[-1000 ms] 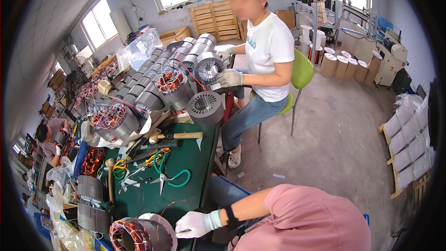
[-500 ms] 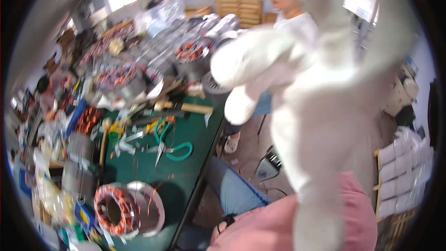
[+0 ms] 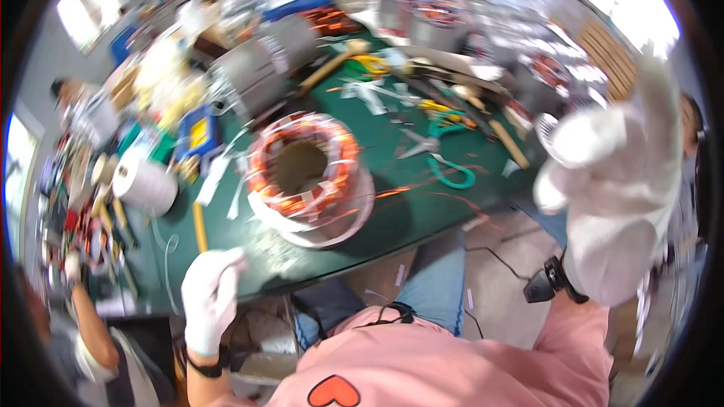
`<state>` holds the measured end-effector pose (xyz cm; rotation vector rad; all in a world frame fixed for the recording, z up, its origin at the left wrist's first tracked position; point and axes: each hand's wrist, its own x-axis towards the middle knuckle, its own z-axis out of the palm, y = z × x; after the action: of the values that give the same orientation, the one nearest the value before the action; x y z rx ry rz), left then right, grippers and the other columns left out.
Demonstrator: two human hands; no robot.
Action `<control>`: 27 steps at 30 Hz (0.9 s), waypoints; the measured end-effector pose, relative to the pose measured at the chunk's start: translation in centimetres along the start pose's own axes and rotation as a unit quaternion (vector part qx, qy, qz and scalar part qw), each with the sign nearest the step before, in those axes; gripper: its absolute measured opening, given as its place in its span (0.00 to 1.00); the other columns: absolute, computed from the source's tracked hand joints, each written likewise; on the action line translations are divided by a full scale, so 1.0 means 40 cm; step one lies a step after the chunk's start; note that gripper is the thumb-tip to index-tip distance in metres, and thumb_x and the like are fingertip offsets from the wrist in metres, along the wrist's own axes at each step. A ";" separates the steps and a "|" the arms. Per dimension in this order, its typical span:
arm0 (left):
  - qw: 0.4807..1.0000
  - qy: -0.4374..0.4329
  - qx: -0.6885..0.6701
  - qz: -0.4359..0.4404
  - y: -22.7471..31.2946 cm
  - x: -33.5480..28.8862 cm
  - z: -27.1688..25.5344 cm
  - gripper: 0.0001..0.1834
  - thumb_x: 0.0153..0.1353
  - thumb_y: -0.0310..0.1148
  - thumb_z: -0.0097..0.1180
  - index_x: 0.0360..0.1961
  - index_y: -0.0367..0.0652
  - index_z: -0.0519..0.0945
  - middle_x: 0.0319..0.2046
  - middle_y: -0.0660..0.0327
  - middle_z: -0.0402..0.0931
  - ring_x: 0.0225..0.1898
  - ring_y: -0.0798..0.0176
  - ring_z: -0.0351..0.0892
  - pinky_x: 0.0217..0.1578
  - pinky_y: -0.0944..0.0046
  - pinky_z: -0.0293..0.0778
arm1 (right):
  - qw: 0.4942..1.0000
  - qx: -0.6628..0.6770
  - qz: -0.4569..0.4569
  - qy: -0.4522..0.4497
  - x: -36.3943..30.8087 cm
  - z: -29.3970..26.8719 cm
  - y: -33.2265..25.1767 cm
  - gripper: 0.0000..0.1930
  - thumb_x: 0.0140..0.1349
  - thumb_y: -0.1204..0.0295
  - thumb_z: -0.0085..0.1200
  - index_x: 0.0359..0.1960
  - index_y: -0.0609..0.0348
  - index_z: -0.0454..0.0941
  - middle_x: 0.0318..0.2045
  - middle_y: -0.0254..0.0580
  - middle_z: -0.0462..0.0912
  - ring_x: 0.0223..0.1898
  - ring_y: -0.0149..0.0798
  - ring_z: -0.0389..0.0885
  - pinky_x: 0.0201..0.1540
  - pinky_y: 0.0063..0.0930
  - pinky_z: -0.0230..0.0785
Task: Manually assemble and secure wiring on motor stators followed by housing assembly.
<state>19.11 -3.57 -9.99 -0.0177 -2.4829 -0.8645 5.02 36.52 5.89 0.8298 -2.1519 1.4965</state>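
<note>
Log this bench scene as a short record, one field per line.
Left hand: white-gloved, by the near table edge, nothing visibly held
Nearest to it: yellow stick, contact unclear
Right hand: white-gloved, raised, blurred, no object visible in it
Main piece: copper-wound stator, opening upward
Surface: green table
Right of stator: teal-handled scissors
Left of stator: white spool
Beyond stator: wooden mallet
Far left: another person's forearm

White fabric gloves (image 3: 202, 322) cover the left hand (image 3: 210, 294) and right hand (image 3: 622, 200). The left wears a black wristband (image 3: 207, 365); the right, a boxy black strapped-on device (image 3: 538, 286). The pink short-sleeved top (image 3: 460, 369) bears a dark-outlined red heart (image 3: 334, 392), above blue denim trousers (image 3: 434, 283).
</note>
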 end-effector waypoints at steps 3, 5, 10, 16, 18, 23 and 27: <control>0.994 -0.046 0.080 -0.058 -0.036 -0.028 0.010 0.15 0.61 0.26 0.58 0.49 0.39 0.83 0.41 0.51 0.84 0.46 0.46 0.82 0.51 0.52 0.76 | 0.968 0.231 -0.083 0.052 -0.035 0.136 0.222 0.28 0.76 0.62 0.50 0.72 0.63 0.63 0.39 0.44 0.84 0.30 0.26 0.78 0.30 0.16 0.72; 0.994 -0.050 0.085 -0.042 -0.073 -0.032 0.027 0.20 0.61 0.29 0.60 0.55 0.38 0.79 0.50 0.47 0.80 0.54 0.42 0.77 0.58 0.50 0.72 | 0.976 0.181 0.062 0.101 -0.092 0.129 0.389 0.19 0.77 0.72 0.44 0.67 0.63 0.70 0.34 0.37 0.82 0.26 0.23 0.73 0.27 0.16 0.65; 0.982 -0.118 0.146 -0.032 -0.127 -0.001 0.026 0.30 0.59 0.36 0.64 0.62 0.38 0.72 0.62 0.42 0.69 0.63 0.37 0.68 0.64 0.47 0.65 | 0.952 0.126 0.274 0.057 -0.245 0.247 0.617 0.16 0.76 0.77 0.46 0.62 0.63 0.75 0.34 0.36 0.81 0.26 0.20 0.73 0.28 0.13 0.66; 0.949 -0.133 0.280 -0.059 -0.277 -0.068 -0.025 0.39 0.60 0.42 0.65 0.67 0.31 0.65 0.65 0.38 0.64 0.67 0.32 0.62 0.65 0.43 0.61 | 0.966 0.120 0.225 0.047 -0.311 0.277 0.686 0.23 0.72 0.82 0.46 0.68 0.64 0.68 0.37 0.39 0.82 0.30 0.22 0.74 0.35 0.14 0.70; 0.924 -0.187 0.258 -0.210 -0.288 -0.009 -0.058 0.39 0.61 0.42 0.65 0.67 0.31 0.65 0.65 0.37 0.64 0.67 0.33 0.62 0.66 0.43 0.60 | 0.962 0.141 0.221 0.083 -0.306 0.289 0.678 0.27 0.71 0.82 0.45 0.72 0.62 0.63 0.38 0.39 0.80 0.29 0.21 0.73 0.34 0.14 0.70; 0.962 -0.064 0.265 -0.008 -0.330 0.053 -0.028 0.35 0.60 0.39 0.65 0.66 0.38 0.70 0.62 0.43 0.70 0.65 0.37 0.67 0.65 0.45 0.64 | 0.967 0.129 0.184 0.119 -0.282 0.299 0.651 0.34 0.72 0.79 0.43 0.79 0.57 0.48 0.43 0.41 0.80 0.27 0.22 0.73 0.31 0.13 0.67; 0.961 -0.069 0.253 -0.090 -0.390 0.172 0.003 0.27 0.55 0.34 0.65 0.57 0.39 0.77 0.52 0.46 0.78 0.52 0.41 0.78 0.55 0.46 0.72 | 0.971 0.065 0.171 0.157 -0.276 0.301 0.653 0.34 0.73 0.77 0.45 0.79 0.56 0.49 0.45 0.38 0.81 0.27 0.21 0.73 0.31 0.13 0.66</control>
<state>10.35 -16.97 -15.90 0.3394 -2.7986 -0.2786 -3.81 34.62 -23.58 0.2392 -2.0428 1.8114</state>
